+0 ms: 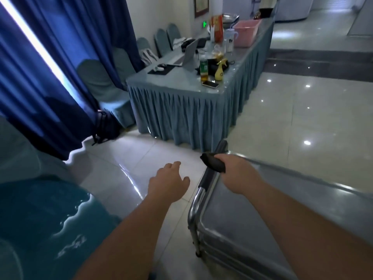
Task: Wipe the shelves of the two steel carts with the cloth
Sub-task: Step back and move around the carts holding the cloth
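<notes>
Far left: blue curtain (46,73) hanging to the tiled floor (292,122), tied low with a dark cord; in front of it, covered chairs (105,85) along the wall. Lower left corner: teal cloth-covered surface, rumpled at its edge. Centre, further back: long table (181,106) with a pleated grey-blue skirt, carrying a laptop (189,55), a green-labelled bottle (203,70), a yellow spray bottle (219,70), a phone (210,84) near the front edge, and a pink tub (247,32) at the far end. Lower centre: left hand (168,181) over the floor, palm down, grip released, fingers loosely spread, holding nothing, just beside the cart's handle but apart from it. Right of that: steel cart (242,219), top shelf dull and bare, tubular handle (210,178) with a dark sleeve running along its left side, lower shelves showing beneath at the near corner. Above the handle: right hand (238,172) with grip clenched around the cloth (213,161), a dark bunched wad poking out past the thumb side, over the rail at the shelf's left edge. Only one cart in sight.
</notes>
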